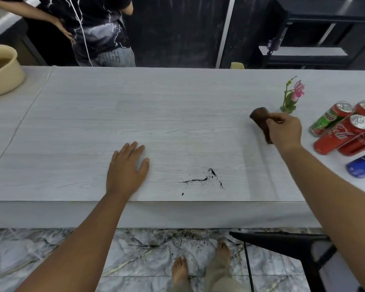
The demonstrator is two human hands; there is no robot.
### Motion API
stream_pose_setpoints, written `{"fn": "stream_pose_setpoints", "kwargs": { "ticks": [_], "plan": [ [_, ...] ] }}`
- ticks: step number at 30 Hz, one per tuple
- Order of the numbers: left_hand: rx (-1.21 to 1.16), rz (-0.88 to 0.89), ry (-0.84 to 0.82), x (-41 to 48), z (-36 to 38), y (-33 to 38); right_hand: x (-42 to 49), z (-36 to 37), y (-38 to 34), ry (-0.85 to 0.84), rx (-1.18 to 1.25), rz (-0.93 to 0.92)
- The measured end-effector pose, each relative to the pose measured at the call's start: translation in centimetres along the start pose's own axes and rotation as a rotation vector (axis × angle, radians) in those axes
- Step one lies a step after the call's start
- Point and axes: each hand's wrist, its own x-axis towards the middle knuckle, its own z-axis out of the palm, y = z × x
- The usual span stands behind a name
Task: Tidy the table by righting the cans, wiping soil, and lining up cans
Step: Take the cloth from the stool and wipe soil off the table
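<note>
Bare feet (200, 268) on marble floor, some soil scattered down there too; black chair (282, 242) at right. Left hand (126, 167) flat on the surface (72, 123), palm down, fingers spread and empty, bracing. Right hand (284, 128) raised near the far right, fingers clamped on a dark brown cloth (261, 121) that hangs limp, bunched in the grip. Soil patch (207, 179) sits near the front edge, between the two hands, thin streaks plus loose specks, one crumb apart at lower left. Cans (343, 127) clustered at far right, well apart from the soil; their exact pose is hard to read at the warped frame edge, a blue one (362, 166) looks to be on its side. Small flower vase (289, 102) just behind the right hand; beige basket (2, 74) far left.

Judgement: wiping step, soil not yet cleared. Cloth is soft, light, folds easily; wad it flat under the palm so crumbs gather. Soil is dry and loose, will scatter and smear. Cans look light, smooth, roll-prone; take around mid-body. Vase likely fragile, tip risk.
</note>
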Motion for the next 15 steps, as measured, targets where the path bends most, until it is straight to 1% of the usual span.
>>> {"fn": "stream_pose_setpoints", "kwargs": {
  "ticks": [4,7,10,15],
  "plan": [
    [-0.008,-0.003,0.011,0.2,0.1,0.0,1.8,0.4,1.9,-0.114,-0.121,-0.004],
    [-0.016,-0.006,0.017,0.2,0.1,-0.1,0.6,1.3,2.9,-0.131,-0.131,-0.031],
    [-0.016,-0.005,0.028,0.3,0.2,-0.1,-2.0,2.5,2.4,-0.206,-0.148,-0.135],
    [-0.018,0.004,0.037,0.1,0.2,0.1,-9.2,4.9,1.4,-0.346,-0.118,-0.316]
  ]
}}
